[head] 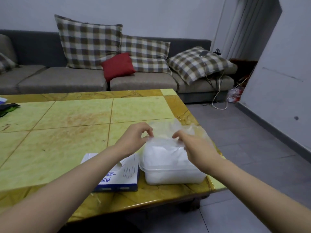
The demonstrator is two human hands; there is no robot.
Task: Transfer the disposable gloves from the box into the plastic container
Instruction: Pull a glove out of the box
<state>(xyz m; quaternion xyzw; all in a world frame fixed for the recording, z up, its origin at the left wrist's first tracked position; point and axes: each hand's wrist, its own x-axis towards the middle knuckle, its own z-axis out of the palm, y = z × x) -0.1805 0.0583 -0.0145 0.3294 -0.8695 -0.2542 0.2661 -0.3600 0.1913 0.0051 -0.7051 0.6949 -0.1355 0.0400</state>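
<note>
Clear crumpled disposable gloves (170, 130) bunch up, pinched by the left hand (134, 137) and right hand (193, 145). Just beneath the grip sits a heaped translucent rectangular plastic container (173, 178), with a flat white-and-blue cardboard box (117, 179) just beside it, leftward.

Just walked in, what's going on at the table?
A person is packing disposable gloves into the plastic container near the corner of the table. The left hand and right hand both pinch the thin clear glove film heaped above the container's rim; the container looks full. The glove box lies flat beside it, on its left.
</note>
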